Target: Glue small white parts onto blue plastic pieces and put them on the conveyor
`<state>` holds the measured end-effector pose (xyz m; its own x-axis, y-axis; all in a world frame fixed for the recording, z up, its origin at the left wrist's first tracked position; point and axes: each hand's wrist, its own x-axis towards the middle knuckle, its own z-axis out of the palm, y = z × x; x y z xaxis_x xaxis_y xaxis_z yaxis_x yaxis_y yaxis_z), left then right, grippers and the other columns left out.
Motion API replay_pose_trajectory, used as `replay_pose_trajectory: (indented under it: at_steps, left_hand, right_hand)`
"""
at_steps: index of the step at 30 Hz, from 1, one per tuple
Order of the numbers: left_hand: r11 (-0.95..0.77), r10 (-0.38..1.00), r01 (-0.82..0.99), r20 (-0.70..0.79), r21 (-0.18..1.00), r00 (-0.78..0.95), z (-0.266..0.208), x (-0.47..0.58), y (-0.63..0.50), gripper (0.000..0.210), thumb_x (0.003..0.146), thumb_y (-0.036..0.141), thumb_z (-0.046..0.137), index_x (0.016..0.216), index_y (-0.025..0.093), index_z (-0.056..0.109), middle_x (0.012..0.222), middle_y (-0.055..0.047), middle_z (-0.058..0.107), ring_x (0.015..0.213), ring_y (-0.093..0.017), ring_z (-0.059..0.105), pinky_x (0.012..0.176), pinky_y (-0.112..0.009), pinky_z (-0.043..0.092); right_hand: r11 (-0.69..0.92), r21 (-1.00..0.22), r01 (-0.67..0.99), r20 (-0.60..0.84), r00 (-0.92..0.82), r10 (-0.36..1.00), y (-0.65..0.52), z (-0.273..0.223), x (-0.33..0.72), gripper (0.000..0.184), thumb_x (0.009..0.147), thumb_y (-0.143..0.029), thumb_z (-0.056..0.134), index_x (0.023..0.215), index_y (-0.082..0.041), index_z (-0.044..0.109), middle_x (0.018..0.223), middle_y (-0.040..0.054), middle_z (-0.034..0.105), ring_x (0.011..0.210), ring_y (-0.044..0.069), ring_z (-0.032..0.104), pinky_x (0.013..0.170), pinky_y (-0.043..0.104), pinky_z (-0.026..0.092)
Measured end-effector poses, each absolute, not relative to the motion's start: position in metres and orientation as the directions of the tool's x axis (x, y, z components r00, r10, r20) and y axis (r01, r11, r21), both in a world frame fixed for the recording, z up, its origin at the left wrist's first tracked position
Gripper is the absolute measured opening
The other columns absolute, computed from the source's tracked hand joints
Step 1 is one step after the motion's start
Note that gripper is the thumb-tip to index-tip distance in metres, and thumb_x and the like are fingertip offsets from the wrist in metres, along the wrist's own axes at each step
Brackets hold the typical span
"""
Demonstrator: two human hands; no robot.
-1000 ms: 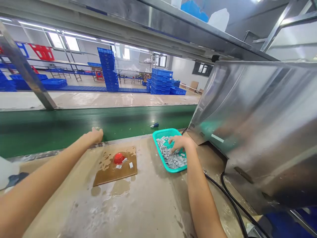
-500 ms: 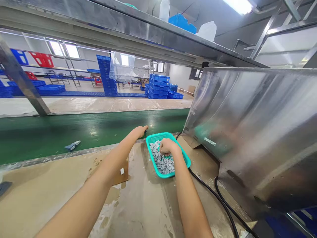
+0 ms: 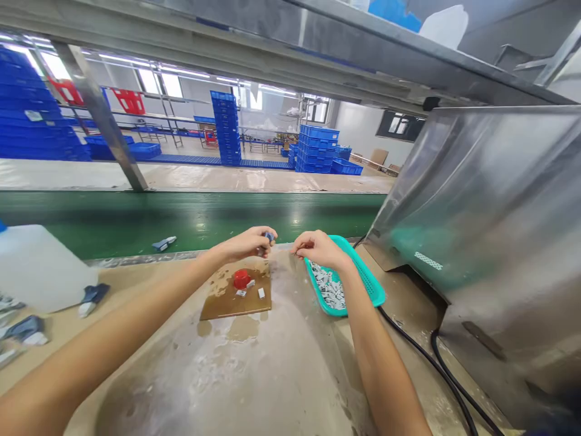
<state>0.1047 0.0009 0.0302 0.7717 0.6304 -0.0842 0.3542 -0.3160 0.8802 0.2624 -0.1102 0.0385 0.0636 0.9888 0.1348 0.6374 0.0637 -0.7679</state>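
My left hand point(image 3: 251, 242) is closed around a small dark blue-grey part point(image 3: 269, 236), mostly covered by the fingers, above the back edge of a wet brown board point(image 3: 236, 307). To its right, my right hand point(image 3: 318, 248) pinches with thumb and forefinger; whatever is between the fingertips is too small to make out. That hand hovers at the left rim of a turquoise basket point(image 3: 379, 293), which holds many small grey pieces point(image 3: 330, 289). On the board sit a red cap-like object point(image 3: 242, 278) and several small white pieces point(image 3: 261, 293).
A green conveyor belt point(image 3: 200, 221) runs behind, with a blue-grey and white part point(image 3: 164, 243) on it. At left stand a white jug point(image 3: 45, 266) and more such parts point(image 3: 28, 330). A metal housing point(image 3: 499, 254) and black cables point(image 3: 411, 339) border the right.
My right hand has lifted out of the basket and moved left toward my left hand. The left hand has come back from over the belt. The view has turned left.
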Motion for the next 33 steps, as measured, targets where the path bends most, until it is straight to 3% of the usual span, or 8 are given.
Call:
replay_pose_trajectory:
  at_steps: [3,8,11,15,19,24,28,33]
  left_hand:
    - [-0.071,0.545,0.179,-0.112,0.981,0.831,0.031,0.08,-0.026,0.02,0.065,0.026,0.058,0.077,0.018,0.045,0.065,0.003,0.051,0.05,-0.006,0.046,0.046,-0.019,0.035]
    - [0.072,0.582,0.126,-0.144,0.989,0.801,0.014,0.057,-0.039,0.027,0.065,0.038,0.064,0.072,0.016,0.05,0.057,0.003,0.05,0.045,-0.005,0.04,0.041,-0.017,0.025]
    - [0.234,0.59,0.038,-0.172,0.972,0.789,0.008,0.05,-0.035,0.026,0.06,0.034,0.067,0.067,0.014,0.051,0.055,0.002,0.051,0.042,-0.004,0.04,0.041,-0.017,0.026]
    - [0.369,0.66,-0.119,-0.169,0.922,0.732,0.014,0.043,-0.03,0.023,0.056,0.022,0.069,0.056,0.014,0.047,0.054,0.002,0.052,0.044,-0.004,0.041,0.042,-0.016,0.03]
    - [0.433,0.7,-0.195,-0.192,0.88,0.688,0.014,0.037,-0.025,0.025,0.055,0.021,0.071,0.055,0.015,0.047,0.053,0.003,0.05,0.045,-0.004,0.042,0.042,-0.015,0.032]
    - [0.466,0.703,-0.249,-0.184,0.849,0.687,0.013,0.035,-0.028,0.027,0.054,0.023,0.072,0.054,0.014,0.047,0.053,0.004,0.049,0.05,-0.006,0.047,0.044,-0.017,0.034]
    - [0.421,0.736,-0.201,-0.204,0.884,0.645,0.019,0.031,-0.023,0.024,0.058,0.024,0.071,0.059,0.014,0.05,0.067,-0.001,0.058,0.064,-0.011,0.056,0.048,-0.018,0.039]
    - [0.308,0.873,-0.154,-0.215,0.939,0.437,0.012,0.018,0.008,0.018,0.067,0.024,0.064,0.071,0.016,0.048,0.069,0.0,0.057,0.049,-0.007,0.05,0.045,-0.021,0.037]
  right_hand:
    - [0.248,-0.713,0.656,0.281,-0.056,0.958,-0.107,0.04,0.233,0.023,0.066,0.003,0.05,0.07,-0.016,0.062,0.067,-0.0005,0.063,0.06,0.01,0.057,0.055,0.019,0.044]
    - [0.294,-0.7,0.651,0.28,-0.129,0.951,-0.114,0.042,0.193,0.03,0.065,0.007,0.049,0.082,-0.018,0.053,0.064,-0.0048,0.06,0.062,0.01,0.06,0.059,0.019,0.045]
    - [0.33,-0.628,0.705,0.338,-0.135,0.931,-0.116,0.042,0.18,0.029,0.069,0.005,0.046,0.086,-0.018,0.052,0.064,-0.0048,0.059,0.06,0.01,0.059,0.058,0.019,0.045]
    - [0.394,-0.502,0.77,0.55,-0.068,0.833,-0.109,0.033,0.174,0.015,0.072,-0.005,0.052,0.078,-0.018,0.054,0.071,-0.001,0.057,0.061,0.011,0.056,0.058,0.022,0.045]
    - [0.488,-0.368,0.791,0.676,-0.133,0.725,-0.1,0.018,0.173,0.014,0.078,-0.01,0.049,0.069,-0.019,0.055,0.07,0.0016,0.06,0.067,0.014,0.056,0.061,0.024,0.046]
    - [0.502,-0.209,0.839,0.783,-0.164,0.6,-0.095,0.007,0.166,0.017,0.081,-0.01,0.044,0.074,-0.019,0.056,0.074,0.0037,0.062,0.071,0.015,0.058,0.066,0.026,0.047]
    - [0.441,-0.242,0.864,0.781,-0.096,0.617,-0.093,0.003,0.166,0.016,0.079,-0.01,0.044,0.073,-0.018,0.057,0.072,0.0035,0.061,0.067,0.014,0.056,0.063,0.025,0.046]
    - [0.348,-0.36,0.866,0.511,-0.13,0.85,-0.088,-0.013,0.173,0.015,0.073,-0.009,0.048,0.07,-0.018,0.059,0.064,0.001,0.059,0.059,0.013,0.053,0.057,0.023,0.042]
